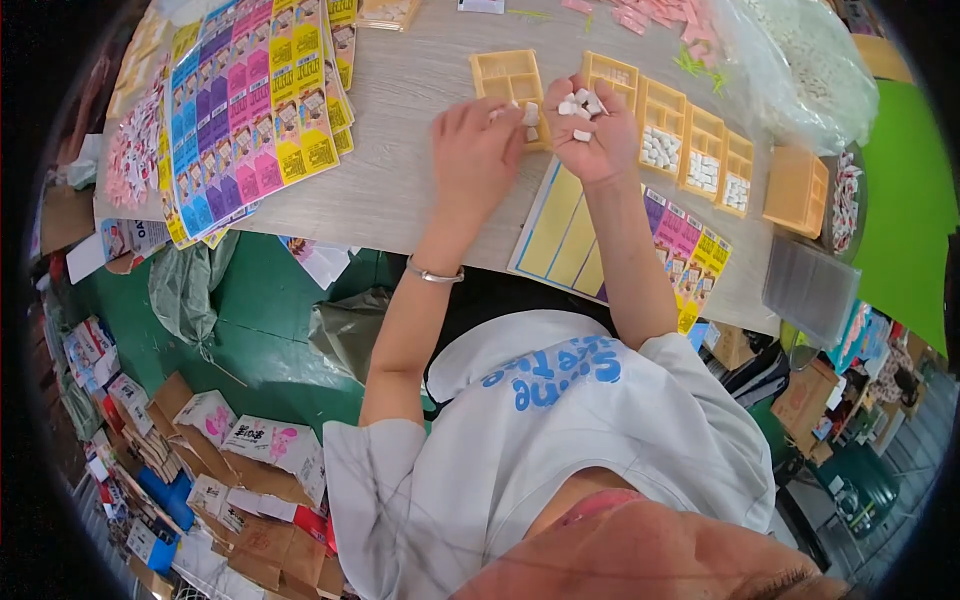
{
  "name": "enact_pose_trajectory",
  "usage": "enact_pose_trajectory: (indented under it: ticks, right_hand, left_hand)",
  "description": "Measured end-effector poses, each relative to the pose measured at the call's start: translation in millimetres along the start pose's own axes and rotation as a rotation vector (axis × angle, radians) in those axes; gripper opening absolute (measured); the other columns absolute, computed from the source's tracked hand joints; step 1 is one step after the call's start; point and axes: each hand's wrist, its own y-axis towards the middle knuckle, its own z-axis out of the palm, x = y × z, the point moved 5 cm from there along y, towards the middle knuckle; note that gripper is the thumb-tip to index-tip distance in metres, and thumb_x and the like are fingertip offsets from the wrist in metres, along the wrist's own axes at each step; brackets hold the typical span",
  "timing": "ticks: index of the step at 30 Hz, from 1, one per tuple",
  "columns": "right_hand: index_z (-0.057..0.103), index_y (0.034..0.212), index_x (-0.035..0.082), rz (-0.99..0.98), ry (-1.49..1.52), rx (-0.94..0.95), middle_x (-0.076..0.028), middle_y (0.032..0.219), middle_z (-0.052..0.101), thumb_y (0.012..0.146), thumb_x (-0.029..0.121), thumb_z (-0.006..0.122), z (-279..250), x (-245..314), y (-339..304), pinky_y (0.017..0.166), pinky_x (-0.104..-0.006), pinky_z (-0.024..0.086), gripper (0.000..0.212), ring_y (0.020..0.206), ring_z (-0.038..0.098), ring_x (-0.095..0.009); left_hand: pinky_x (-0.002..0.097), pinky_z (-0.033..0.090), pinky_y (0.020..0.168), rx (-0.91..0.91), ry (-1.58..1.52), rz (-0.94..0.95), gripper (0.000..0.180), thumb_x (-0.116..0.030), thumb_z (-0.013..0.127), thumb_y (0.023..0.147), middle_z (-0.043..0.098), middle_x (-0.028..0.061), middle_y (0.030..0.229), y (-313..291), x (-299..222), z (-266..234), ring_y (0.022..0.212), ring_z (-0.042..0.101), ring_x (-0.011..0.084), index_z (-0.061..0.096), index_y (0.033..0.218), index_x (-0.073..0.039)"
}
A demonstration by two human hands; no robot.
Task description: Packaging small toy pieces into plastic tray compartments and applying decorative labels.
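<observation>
My right hand [600, 150] is turned palm up and cupped, with several small white block-like pieces [580, 103] lying in it. Close beside it, my left hand [472, 160] bends over a pale yellow compartment tray [503, 66], back of the hand upward. Its fingers are curled together, and whatever they pinch is too small to make out. More white pieces [531, 118] show in that tray's compartments between the two hands. To the right stands a row of similar trays; the tray [661, 108] behind my right wrist has white pieces in its lower compartment.
Colourful printed sheets [260, 100] are stacked at the left, and another sheet [560, 235] lies under my right forearm. A clear bag of white pieces [800, 70] sits at the far right, near stacked trays [795, 190] and a clear plastic box [812, 280]. Pink pieces [690, 20] lie at the back.
</observation>
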Motion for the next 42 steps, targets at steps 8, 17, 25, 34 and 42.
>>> enact_pose_trajectory:
  ticks: [8,17,25,34,42]
  right_hand:
    - [0.060,0.103,-0.002,0.054,-0.110,0.128,-0.014,0.103,0.060,0.103,0.019,0.050,-1,30,-5,0.046,-0.0231,0.039,0.023,0.097,0.062,-0.024]
    - [0.064,0.110,0.001,-0.109,-0.766,0.039,-0.006,0.093,0.061,0.101,0.018,0.059,19,30,-19,0.045,-0.0199,0.034,0.020,0.066,0.048,-0.009]
    - [0.075,0.111,0.016,-0.573,-2.797,0.331,-0.010,0.085,0.065,0.094,0.017,0.065,24,-6,-36,0.070,-0.0403,0.053,0.020,0.076,0.066,-0.031]
    - [0.074,0.108,0.010,-0.780,-2.661,0.233,-0.013,0.092,0.068,0.093,0.013,0.062,45,32,-25,0.071,-0.0421,0.053,0.019,0.081,0.068,-0.033]
    - [0.072,0.095,0.009,-0.447,-3.346,-0.118,-0.011,0.094,0.069,0.094,0.025,0.063,45,28,-4,0.071,-0.0448,0.056,0.018,0.087,0.070,-0.032]
  left_hand:
    - [0.0644,0.018,0.118,0.195,0.181,0.018,0.078,-0.052,0.065,0.090,0.040,0.0086,0.159,-16,-11,31,0.150,0.028,0.0306,0.043,0.151,-0.009]
    - [0.0627,0.016,0.120,0.345,0.111,0.092,0.084,-0.060,0.062,0.089,0.037,0.0076,0.161,-19,-4,23,0.152,0.027,0.0302,0.041,0.153,-0.011]
    - [0.0612,0.018,0.120,0.367,0.202,0.175,0.079,-0.057,0.062,0.090,0.036,0.0027,0.162,-23,12,20,0.152,0.027,0.0275,0.043,0.152,-0.012]
    - [0.0603,0.016,0.122,0.412,0.183,0.195,0.087,-0.060,0.061,0.090,0.032,0.0026,0.164,-26,9,10,0.153,0.024,0.0270,0.034,0.158,-0.014]
    - [0.0536,0.019,0.123,0.401,0.141,0.255,0.083,-0.062,0.060,0.090,0.040,0.0034,0.159,-23,4,28,0.151,0.029,0.0253,0.042,0.152,-0.010]
